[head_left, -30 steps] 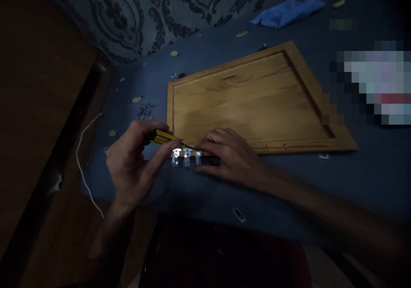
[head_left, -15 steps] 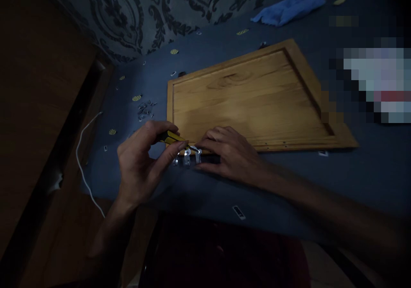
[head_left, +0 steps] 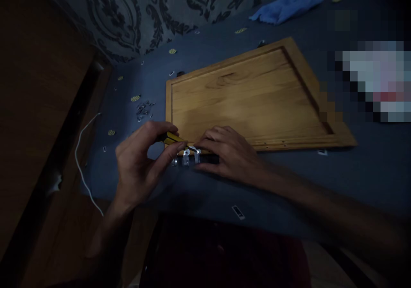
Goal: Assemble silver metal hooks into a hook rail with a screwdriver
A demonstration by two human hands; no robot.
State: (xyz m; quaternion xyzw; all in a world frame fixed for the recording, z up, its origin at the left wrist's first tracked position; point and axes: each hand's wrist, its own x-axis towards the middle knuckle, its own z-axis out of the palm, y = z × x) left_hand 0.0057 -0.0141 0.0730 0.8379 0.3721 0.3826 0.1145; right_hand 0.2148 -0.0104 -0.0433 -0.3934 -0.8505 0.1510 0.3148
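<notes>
Left hand [head_left: 138,168] edges closer, gripping screwdriver [head_left: 173,139]; right hand [head_left: 229,155] pins hooks [head_left: 186,156] to board [head_left: 244,95]; slanted tip could slip

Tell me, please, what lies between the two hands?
Head view: metal clips and the tip of a yellow tool lie between the left hand and right hand.

Honey-brown wooden panel [head_left: 250,99], dark blue cloth [head_left: 289,181], yellow-handled screwdriver [head_left: 173,139], light blue rag [head_left: 285,5].
</notes>
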